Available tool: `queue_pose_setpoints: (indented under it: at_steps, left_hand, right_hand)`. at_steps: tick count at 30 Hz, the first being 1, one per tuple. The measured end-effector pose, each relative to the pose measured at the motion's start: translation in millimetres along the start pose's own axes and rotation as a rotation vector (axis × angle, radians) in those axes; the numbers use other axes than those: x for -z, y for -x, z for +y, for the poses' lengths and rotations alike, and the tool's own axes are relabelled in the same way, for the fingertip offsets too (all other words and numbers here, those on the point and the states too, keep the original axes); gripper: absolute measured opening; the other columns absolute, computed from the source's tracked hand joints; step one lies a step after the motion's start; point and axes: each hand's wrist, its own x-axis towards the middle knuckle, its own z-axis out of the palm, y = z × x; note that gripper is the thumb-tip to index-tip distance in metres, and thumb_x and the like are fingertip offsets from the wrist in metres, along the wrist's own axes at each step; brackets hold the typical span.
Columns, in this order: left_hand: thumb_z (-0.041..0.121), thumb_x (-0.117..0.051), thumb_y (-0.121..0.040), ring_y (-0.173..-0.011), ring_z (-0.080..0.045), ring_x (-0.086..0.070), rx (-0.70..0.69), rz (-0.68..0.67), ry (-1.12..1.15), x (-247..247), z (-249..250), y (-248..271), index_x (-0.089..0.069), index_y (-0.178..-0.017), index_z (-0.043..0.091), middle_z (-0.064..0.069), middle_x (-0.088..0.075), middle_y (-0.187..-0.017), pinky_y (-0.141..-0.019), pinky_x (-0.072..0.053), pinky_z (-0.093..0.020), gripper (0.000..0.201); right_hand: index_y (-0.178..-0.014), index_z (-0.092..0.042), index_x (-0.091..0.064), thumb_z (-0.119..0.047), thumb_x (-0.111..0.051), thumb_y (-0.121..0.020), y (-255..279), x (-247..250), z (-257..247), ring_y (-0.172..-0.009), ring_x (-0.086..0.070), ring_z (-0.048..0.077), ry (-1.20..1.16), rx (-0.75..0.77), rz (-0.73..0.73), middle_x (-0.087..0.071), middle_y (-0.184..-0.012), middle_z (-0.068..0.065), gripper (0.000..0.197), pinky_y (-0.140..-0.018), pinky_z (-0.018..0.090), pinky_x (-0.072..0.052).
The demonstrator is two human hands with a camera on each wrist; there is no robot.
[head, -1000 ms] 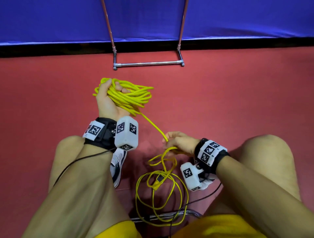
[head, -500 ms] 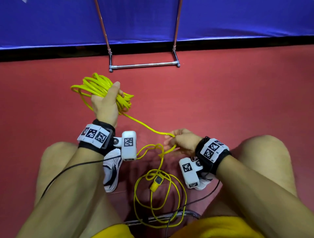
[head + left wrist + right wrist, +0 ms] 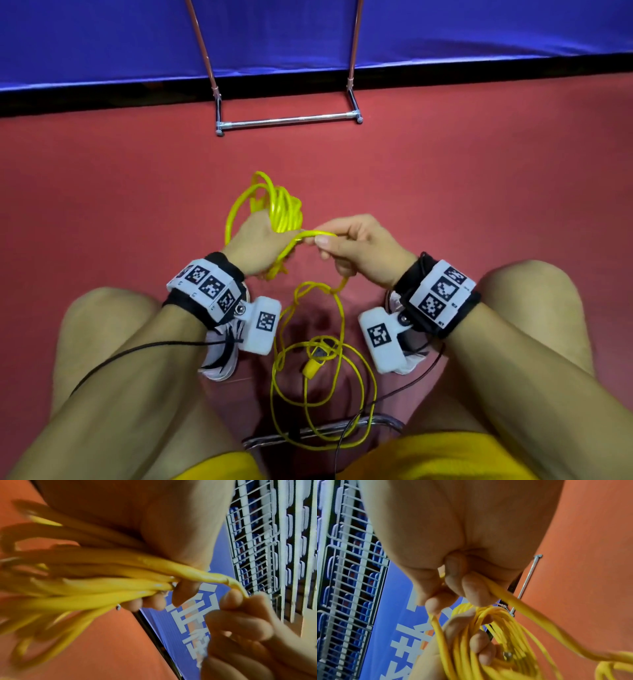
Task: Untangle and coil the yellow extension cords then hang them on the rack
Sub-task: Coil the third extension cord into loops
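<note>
The left hand (image 3: 255,245) has its grip closed round a coil (image 3: 277,205) of yellow cord; the right hand (image 3: 359,248) pinches the strand (image 3: 317,234) leading into it. Loose cord (image 3: 322,387) lies on the red floor (image 3: 120,205) between the knees, well short of the rack (image 3: 287,120).

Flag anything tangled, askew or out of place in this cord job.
The loose cord on the floor between the feet lies in crossed, tangled loops, its plug in the middle. The left hand grips a neat coil; the right hand pinches the feeding strand. Nothing looks damaged.
</note>
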Motion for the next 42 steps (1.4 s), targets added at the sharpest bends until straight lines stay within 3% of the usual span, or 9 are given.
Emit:
queue_pose_setpoints:
  at_steps: [8, 13, 15, 18, 21, 28, 35, 39, 42]
  left_hand:
    - [0.038, -0.066, -0.092, -0.051, -0.022, -0.047, 0.324, -0.145, 0.587, -33.5, 3.5, 2.4, -0.064, -0.075, 0.013, -0.008, -0.053, -0.055, -0.057, -0.041, -0.031, 0.03]
    - [0.08, -0.037, -0.084, -0.043, -0.025, -0.045, 0.433, -0.39, 0.815, -28.3, 14.6, 3.4, -0.06, -0.087, 0.002, -0.014, -0.049, -0.055, -0.047, -0.039, -0.028, 0.081]
    - [0.085, -0.052, -0.073, -0.042, -0.023, -0.043, 0.395, -0.465, 0.741, -31.2, 15.7, 7.1, -0.06, -0.082, 0.004, -0.011, -0.047, -0.052, -0.046, -0.037, -0.027, 0.082]
    - [0.044, -0.079, -0.071, -0.045, -0.021, -0.042, 0.33, -0.445, 0.625, -34.5, 13.6, 14.1, -0.061, -0.077, 0.007, -0.008, -0.045, -0.053, -0.048, -0.039, -0.026, 0.042]
    - [0.013, -0.064, -0.071, -0.047, -0.023, -0.042, 0.275, -0.382, 0.589, -32.9, 17.1, 18.5, -0.056, -0.065, 0.004, -0.011, -0.046, -0.051, -0.05, -0.042, -0.029, 0.013]
    - [0.013, -0.059, -0.065, -0.043, -0.022, -0.037, 0.311, -0.214, 0.768, -14.6, 27.0, 30.4, -0.048, -0.069, 0.004, -0.01, -0.04, -0.048, -0.046, -0.038, -0.024, 0.015]
    - [0.01, -0.048, -0.084, -0.041, -0.021, -0.04, 0.305, -0.01, 0.851, -9.0, 23.3, 30.3, -0.048, -0.062, 0.006, -0.008, -0.043, -0.047, -0.045, -0.037, -0.024, 0.022]
    - [0.014, -0.045, -0.088, -0.043, -0.021, -0.041, 0.312, -0.008, 0.926, -3.8, 25.3, 26.7, -0.047, -0.066, 0.006, -0.006, -0.044, -0.046, -0.048, -0.039, -0.027, 0.023]
    - [0.018, -0.052, -0.08, -0.043, -0.021, -0.042, 0.333, -0.034, 0.865, -5.9, 24.7, 26.8, -0.048, -0.066, 0.006, -0.007, -0.044, -0.046, -0.047, -0.039, -0.027, 0.019]
  right_hand:
    - [-0.063, -0.014, -0.061, -0.041, -0.075, -0.083, -14.5, 19.8, 12.0, -0.049, -0.032, 0.004, 0.456, 0.183, 0.403, -0.038, -0.049, -0.014, 0.036, -0.05, 0.024, -0.027]
    - [-0.061, -0.017, -0.06, -0.046, -0.075, -0.082, -13.7, 23.1, 17.9, -0.045, -0.038, 0.004, 0.579, 0.147, 0.435, -0.04, -0.046, -0.011, 0.039, -0.047, 0.023, -0.032]
    - [-0.062, -0.014, -0.061, -0.046, -0.076, -0.081, -12.4, 24.9, 18.5, -0.046, -0.037, 0.004, 0.613, 0.142, 0.443, -0.041, -0.046, -0.011, 0.04, -0.048, 0.023, -0.033]
    - [-0.058, -0.014, -0.057, -0.052, -0.08, -0.072, -12.0, 29.1, 19.2, -0.046, -0.036, 0.006, 0.677, 0.135, 0.497, -0.04, -0.045, -0.009, 0.047, -0.049, 0.019, -0.029]
    - [-0.059, -0.012, -0.057, -0.066, -0.075, -0.066, -11.9, 30.6, 19.7, -0.046, -0.037, 0.008, 0.702, 0.108, 0.488, -0.04, -0.044, -0.008, 0.058, -0.049, 0.024, -0.032]
    - [-0.072, -0.007, -0.062, -0.046, -0.055, -0.073, -16.7, 27.3, 49.7, -0.068, -0.059, 0.039, 0.597, -0.027, 0.213, -0.062, -0.068, 0.019, 0.04, -0.067, 0.053, -0.051]
    - [-0.072, -0.018, -0.051, -0.012, -0.067, -0.088, -22.0, 5.0, 61.9, -0.058, -0.044, 0.017, 0.415, -0.184, 0.098, -0.052, -0.058, -0.006, 0.024, -0.061, 0.036, -0.037]
    - [-0.07, -0.022, -0.038, -0.027, -0.066, -0.092, -27.0, 4.5, 68.2, -0.055, -0.036, 0.015, 0.618, -0.163, 0.224, -0.042, -0.054, -0.009, 0.036, -0.056, 0.033, -0.032]
    - [-0.078, -0.016, -0.046, -0.033, -0.059, -0.096, -28.5, 5.4, 67.8, -0.069, -0.059, 0.023, 0.714, -0.12, 0.338, -0.064, -0.067, -0.003, 0.028, -0.07, 0.037, -0.046]
